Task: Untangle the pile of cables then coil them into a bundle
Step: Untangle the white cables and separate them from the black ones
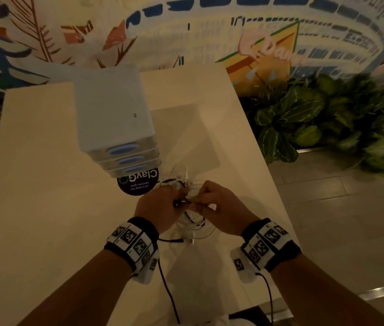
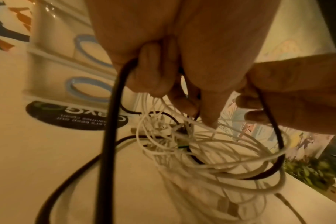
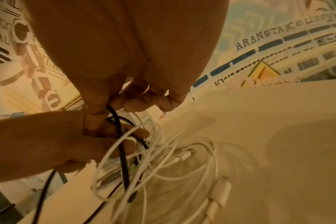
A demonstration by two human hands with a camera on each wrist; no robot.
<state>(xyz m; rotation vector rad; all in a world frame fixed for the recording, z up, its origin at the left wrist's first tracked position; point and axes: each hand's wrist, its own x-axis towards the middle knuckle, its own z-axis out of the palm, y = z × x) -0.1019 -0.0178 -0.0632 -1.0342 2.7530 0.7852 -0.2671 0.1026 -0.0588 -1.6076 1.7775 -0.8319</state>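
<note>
Black cable sits pinched in your left hand and right hand, fingers curled round it. White cables, tangled w/ it, hang in loops below both hands onto the table. Beyond: round dark sticker, then stacked white bins.

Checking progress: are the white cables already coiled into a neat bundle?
No, the white cables lie in loose tangled loops with a black cable threaded through them.

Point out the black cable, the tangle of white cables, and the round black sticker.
black cable [image 2: 107,121], left wrist view, its straight run below the hand.
white cables [image 2: 211,159], left wrist view, looped strands.
round black sticker [image 1: 137,183], head view, its middle.
</note>
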